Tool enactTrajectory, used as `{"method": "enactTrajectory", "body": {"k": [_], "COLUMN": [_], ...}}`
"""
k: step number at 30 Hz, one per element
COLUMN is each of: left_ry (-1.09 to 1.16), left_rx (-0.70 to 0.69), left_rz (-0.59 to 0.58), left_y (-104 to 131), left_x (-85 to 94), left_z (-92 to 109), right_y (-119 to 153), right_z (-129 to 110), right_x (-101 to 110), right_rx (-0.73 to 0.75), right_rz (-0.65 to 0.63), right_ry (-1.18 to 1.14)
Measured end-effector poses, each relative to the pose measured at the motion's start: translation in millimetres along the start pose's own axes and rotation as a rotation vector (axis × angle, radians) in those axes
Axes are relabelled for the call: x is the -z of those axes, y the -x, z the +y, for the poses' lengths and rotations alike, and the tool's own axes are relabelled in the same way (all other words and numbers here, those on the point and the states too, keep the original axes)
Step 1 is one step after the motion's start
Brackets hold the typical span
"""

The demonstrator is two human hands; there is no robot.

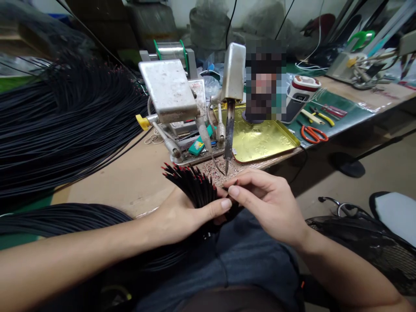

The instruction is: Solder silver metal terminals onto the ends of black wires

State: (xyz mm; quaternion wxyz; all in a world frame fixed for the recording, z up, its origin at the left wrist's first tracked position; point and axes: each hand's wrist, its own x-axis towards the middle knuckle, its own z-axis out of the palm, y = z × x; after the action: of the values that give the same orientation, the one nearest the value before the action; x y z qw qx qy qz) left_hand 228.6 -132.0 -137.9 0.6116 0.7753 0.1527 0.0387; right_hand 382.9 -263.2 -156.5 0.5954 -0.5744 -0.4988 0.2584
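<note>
My left hand [188,210] is wrapped round a thick bundle of black wires [195,184], whose red-tipped ends fan out above the fingers. Close beside it on the right, my right hand [263,197] pinches a dark wire end between thumb and forefinger, near the left thumb. Just above both hands, the tip of a soldering iron [229,147] points down from its metal stand [169,89]. A thin solder feed tube [205,136] reaches toward the iron's tip.
A large heap of black wires [65,117] covers the bench's left side. Behind the iron lies a gold tray [260,145]. Orange-handled scissors [313,134], yellow-handled pliers [321,117] and a solder spool [171,50] are further back. A fan [373,247] stands at the lower right.
</note>
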Motion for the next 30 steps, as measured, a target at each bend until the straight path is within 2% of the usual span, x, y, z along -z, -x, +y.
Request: {"method": "enactTrajectory", "body": {"k": [7, 13, 17, 23, 27, 30], "left_ry": [-0.032, -0.015, -0.02, 0.028, 0.023, 0.008], "left_rx": [0.103, 0.166, 0.175, 0.186, 0.187, 0.171], "left_rz": [0.16, 0.196, 0.209, 0.179, 0.145, 0.125], "left_y": [1.8, 0.7, 1.4, 1.4, 1.4, 2.5], "left_x": [0.1, -0.1, 0.0, -1.1, 0.0, 1.0], "left_z": [3.5, 0.3, -0.5, 4.5, 1.5, -3.3], "right_y": [-2.9, -6.5, -9.7, -5.5, -2.5, -5.4], "right_z": [-1.4, -6.5, -1.6, 18.3, 23.9, 23.0], "right_x": [4.4, 13.0, 20.1, 10.8, 1.5, 2.6], "right_rx": [-0.081, -0.244, -0.305, -0.194, -0.165, -0.153], "right_rz": [0.002, 0.045, -0.019, -0.058, -0.082, -0.107], "right_ry": [0.0, -0.048, -0.123, -0.449, -0.462, -0.479]}}
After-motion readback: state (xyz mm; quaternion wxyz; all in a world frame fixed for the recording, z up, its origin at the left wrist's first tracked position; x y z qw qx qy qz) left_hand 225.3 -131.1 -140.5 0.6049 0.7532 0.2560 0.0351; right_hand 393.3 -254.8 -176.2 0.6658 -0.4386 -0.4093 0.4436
